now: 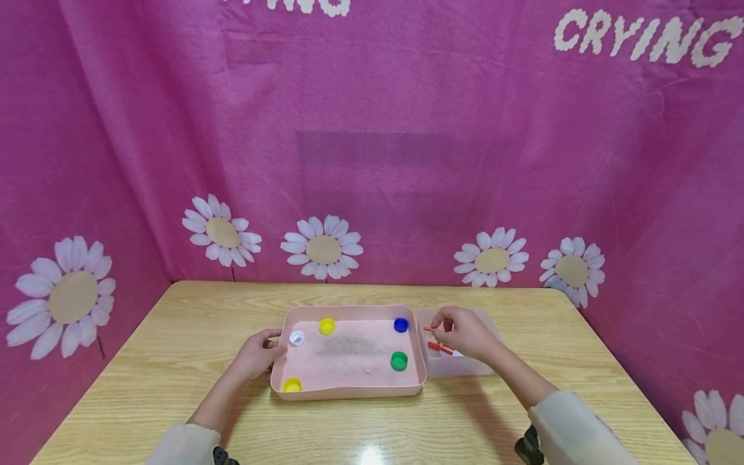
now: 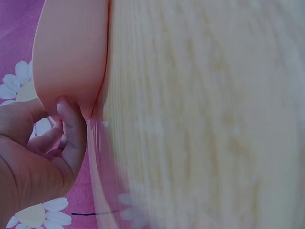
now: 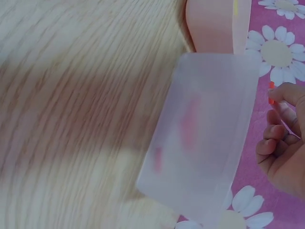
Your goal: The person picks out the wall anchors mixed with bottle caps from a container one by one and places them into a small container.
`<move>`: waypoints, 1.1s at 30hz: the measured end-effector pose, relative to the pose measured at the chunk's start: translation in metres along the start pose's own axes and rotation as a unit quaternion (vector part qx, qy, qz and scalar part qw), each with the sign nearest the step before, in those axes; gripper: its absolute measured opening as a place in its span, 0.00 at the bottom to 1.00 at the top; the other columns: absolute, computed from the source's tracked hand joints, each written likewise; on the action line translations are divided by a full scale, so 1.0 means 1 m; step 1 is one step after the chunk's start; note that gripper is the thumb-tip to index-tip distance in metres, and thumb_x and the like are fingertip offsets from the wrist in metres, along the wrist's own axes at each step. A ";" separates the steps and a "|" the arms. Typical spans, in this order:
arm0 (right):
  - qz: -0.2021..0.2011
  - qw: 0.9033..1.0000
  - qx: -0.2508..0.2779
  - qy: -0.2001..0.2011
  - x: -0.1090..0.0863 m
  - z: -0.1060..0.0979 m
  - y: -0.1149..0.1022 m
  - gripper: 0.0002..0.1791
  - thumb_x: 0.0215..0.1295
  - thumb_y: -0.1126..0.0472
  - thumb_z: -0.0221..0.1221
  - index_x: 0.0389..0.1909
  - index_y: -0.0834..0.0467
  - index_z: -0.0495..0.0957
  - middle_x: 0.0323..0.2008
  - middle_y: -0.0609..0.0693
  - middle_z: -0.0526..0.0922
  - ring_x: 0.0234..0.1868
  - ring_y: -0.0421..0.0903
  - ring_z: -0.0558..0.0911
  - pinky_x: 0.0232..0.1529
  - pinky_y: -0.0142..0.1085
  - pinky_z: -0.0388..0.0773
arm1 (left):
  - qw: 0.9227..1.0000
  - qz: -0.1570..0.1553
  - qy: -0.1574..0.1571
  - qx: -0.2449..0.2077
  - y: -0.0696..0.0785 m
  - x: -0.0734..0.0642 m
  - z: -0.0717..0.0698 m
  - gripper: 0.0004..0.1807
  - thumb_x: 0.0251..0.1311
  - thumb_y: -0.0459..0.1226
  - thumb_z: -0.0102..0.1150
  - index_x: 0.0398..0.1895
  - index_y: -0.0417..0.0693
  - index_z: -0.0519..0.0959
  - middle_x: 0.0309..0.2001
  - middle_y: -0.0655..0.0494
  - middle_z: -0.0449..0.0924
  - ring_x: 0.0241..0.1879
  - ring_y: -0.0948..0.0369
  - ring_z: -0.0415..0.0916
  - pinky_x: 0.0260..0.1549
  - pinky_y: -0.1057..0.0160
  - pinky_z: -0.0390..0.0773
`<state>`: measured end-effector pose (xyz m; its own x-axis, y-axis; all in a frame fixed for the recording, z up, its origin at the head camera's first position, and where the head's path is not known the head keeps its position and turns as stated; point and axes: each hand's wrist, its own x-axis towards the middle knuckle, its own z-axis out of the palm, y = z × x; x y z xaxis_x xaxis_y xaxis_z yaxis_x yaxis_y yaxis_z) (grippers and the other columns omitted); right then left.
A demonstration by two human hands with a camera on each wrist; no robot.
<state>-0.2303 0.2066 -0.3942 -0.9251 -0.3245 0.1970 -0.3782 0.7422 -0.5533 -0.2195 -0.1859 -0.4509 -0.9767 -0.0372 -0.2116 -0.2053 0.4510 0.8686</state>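
My left hand (image 1: 259, 354) holds the left end of a shallow pink tray (image 1: 349, 392), thumb at the rim and fingers against the outer wall in the left wrist view. My right hand (image 1: 465, 332) is over a translucent box (image 1: 462, 368) standing against the tray's right end. Between thumb and forefinger it pinches a short red stick (image 3: 271, 93), above the box rim in the right wrist view. More red sticks (image 1: 440, 348) lie inside the box. In the tray sit a white cap (image 1: 297, 338), two yellow caps (image 1: 327, 326), a blue cap (image 1: 401, 325) and a green cap (image 1: 399, 361).
The wooden table (image 1: 209, 316) carries the tray and box near its middle. Greyish specks spread over the tray's floor. A pink curtain (image 1: 407, 161) with white daisies hangs behind the table and along both sides.
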 end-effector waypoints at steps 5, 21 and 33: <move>-0.009 1.000 -0.017 0.006 -0.003 -0.003 0.008 0.02 0.52 0.64 0.61 0.27 0.59 0.78 0.19 0.45 0.71 0.21 0.37 0.67 0.21 0.28 0.65 | 1.000 0.002 0.000 0.000 -0.001 0.000 0.000 0.24 0.63 0.33 0.52 0.62 0.38 0.65 0.38 0.47 0.70 0.25 0.60 0.69 0.18 0.68 0.71; 0.024 1.000 -0.011 0.014 -0.014 -0.013 0.036 0.02 0.54 0.65 0.60 0.29 0.60 0.78 0.21 0.47 0.69 0.23 0.39 0.65 0.21 0.30 0.63 | 1.000 0.002 0.003 0.003 0.000 0.000 0.000 0.24 0.62 0.33 0.52 0.62 0.38 0.66 0.37 0.48 0.69 0.24 0.60 0.69 0.18 0.68 0.70; 0.035 0.999 -0.024 0.016 -0.016 -0.014 0.046 0.02 0.55 0.65 0.60 0.28 0.60 0.78 0.20 0.47 0.69 0.22 0.40 0.65 0.22 0.30 0.62 | 1.000 0.001 0.001 0.000 0.000 0.001 0.000 0.24 0.63 0.33 0.51 0.62 0.38 0.66 0.36 0.48 0.69 0.24 0.60 0.69 0.18 0.68 0.71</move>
<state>-0.2334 0.2540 -0.4117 -0.9497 -0.2525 0.1854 -0.3130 0.7900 -0.5272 -0.2202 -0.1857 -0.4515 -0.9773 -0.0387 -0.2082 -0.2029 0.4517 0.8688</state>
